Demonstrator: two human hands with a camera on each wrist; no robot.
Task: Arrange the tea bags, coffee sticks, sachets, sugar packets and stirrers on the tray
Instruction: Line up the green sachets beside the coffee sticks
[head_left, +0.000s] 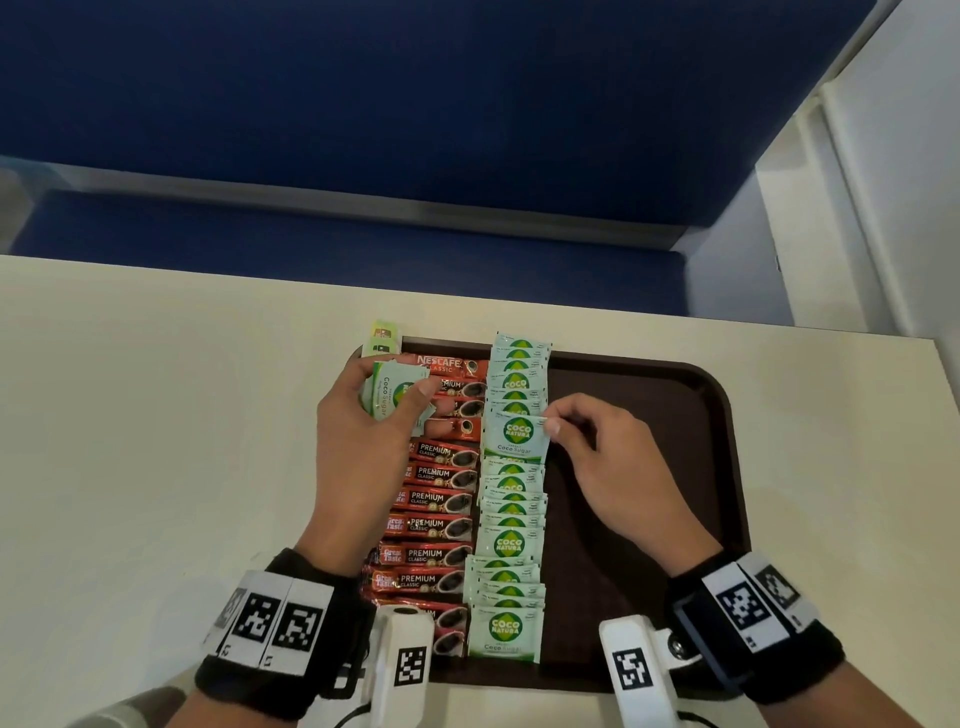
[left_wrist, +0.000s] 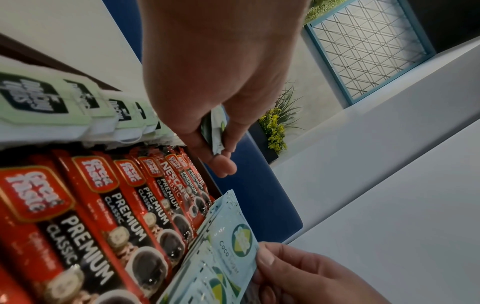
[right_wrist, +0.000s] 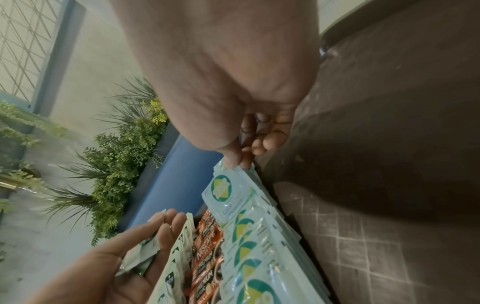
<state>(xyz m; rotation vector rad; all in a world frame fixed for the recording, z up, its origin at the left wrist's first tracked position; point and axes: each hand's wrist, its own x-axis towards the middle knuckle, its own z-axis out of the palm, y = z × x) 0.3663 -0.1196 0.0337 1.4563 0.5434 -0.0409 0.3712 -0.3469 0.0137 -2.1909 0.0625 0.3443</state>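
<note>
So the right hand (head_left: 597, 447) was pinching one sugar packet (head_left: 514, 436) by its right edge, mid-frame, over the packet column (head_left: 511, 545) on the tray (head_left: 717, 467). The left hand (head_left: 363, 441) was clutching a small stack (head_left: 397, 395) of spare packets at centre left, above the coffee sticks (head_left: 436, 525). My take: lay it flat, overlapping its neighbour like the rest, edges lined up. Don't slide it, or the row would probably shift. Tea bags (head_left: 382, 338) sat upper left.
</note>
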